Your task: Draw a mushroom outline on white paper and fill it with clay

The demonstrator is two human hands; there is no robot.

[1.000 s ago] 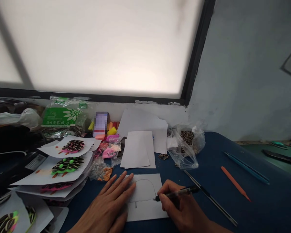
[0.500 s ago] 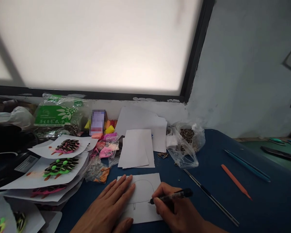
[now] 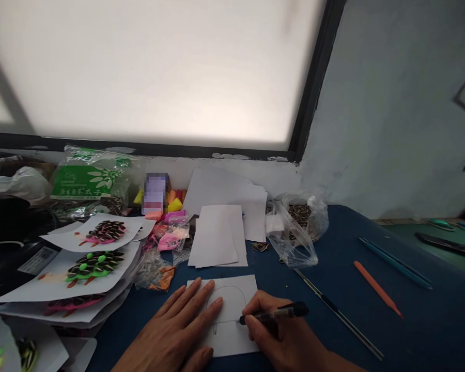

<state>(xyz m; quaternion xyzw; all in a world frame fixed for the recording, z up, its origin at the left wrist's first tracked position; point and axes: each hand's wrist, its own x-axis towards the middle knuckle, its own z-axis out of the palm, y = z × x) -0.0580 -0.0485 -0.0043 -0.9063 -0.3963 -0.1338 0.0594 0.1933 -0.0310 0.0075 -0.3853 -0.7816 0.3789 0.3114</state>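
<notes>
A small sheet of white paper (image 3: pixel 232 341) lies on the blue table in front of me. It bears a dark line drawing of a dome shape with a wavy lower edge and a short stub beneath. Flat across the sheet's left side rests my left hand (image 3: pixel 178 328), fingers stretched and slightly apart, covering part of the drawing. My right hand (image 3: pixel 282 330) pinches a black pen (image 3: pixel 279 313) at the sheet's right edge. The pen's tip is at the right end of the wavy line.
Left stands a pile of papers with seed-covered hedgehog figures (image 3: pixel 96 266). Blank paper (image 3: pixel 217 235) and a plastic bag of sunflower seeds (image 3: pixel 300 222) lie behind. Bags of coloured clay (image 3: pixel 170 235) are nearby. A metallic rod (image 3: pixel 339 315), an orange tool (image 3: pixel 377 289) and blue tweezers (image 3: pixel 395 263) lie right.
My left index finger has shifted slightly to the right over the drawing. My right hand and the pen stay almost in the same place.
</notes>
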